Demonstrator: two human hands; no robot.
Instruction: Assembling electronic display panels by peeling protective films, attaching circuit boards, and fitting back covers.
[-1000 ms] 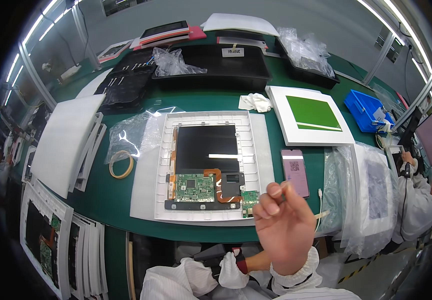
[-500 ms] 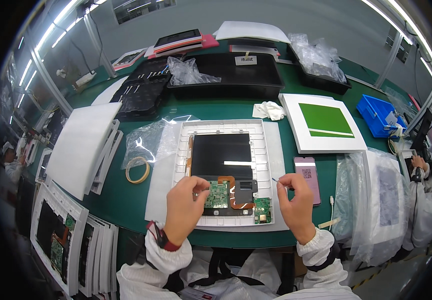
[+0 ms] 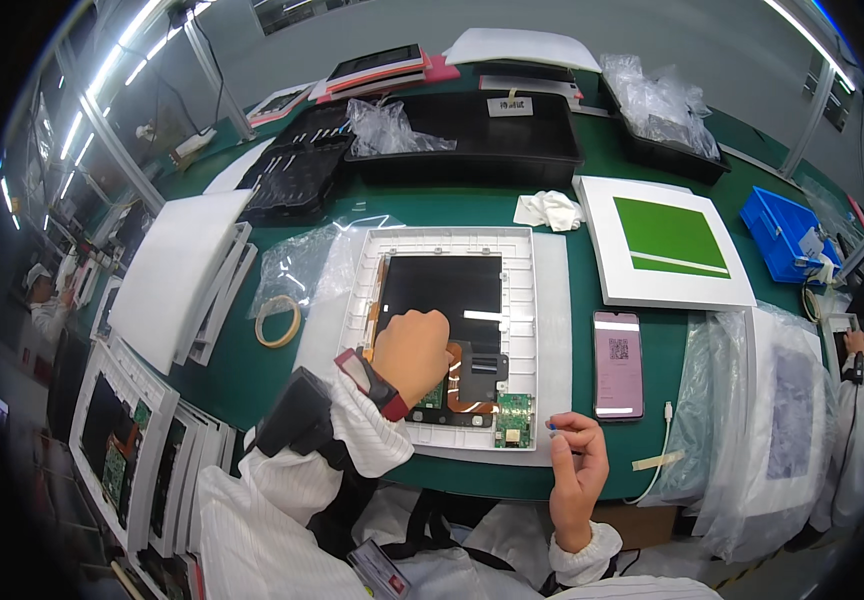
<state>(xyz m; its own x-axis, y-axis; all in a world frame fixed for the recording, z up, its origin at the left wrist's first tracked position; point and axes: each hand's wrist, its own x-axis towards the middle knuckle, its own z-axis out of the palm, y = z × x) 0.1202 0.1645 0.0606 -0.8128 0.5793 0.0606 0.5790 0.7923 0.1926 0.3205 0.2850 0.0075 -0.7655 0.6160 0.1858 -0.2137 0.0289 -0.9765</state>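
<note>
Green table [image 3: 452, 207] — white frame [image 3: 521, 335] on pale sheet [image 3: 554, 345] — grey wall [image 3: 402, 28] beyond

From the head, 1 wide fisheye view looks down across the green table [image 3: 452, 207].

On the far side, a white label [image 3: 510, 107] with bold dark characters stood on the black tray [image 3: 472, 174]. To your right, your smartphone [image 3: 618, 390] displayed a square QR code [image 3: 619, 349] on its pink screen, with fainter lines too blurred for you to read. At your near side, the badge's [image 3: 380, 570] markings were too small.
</note>
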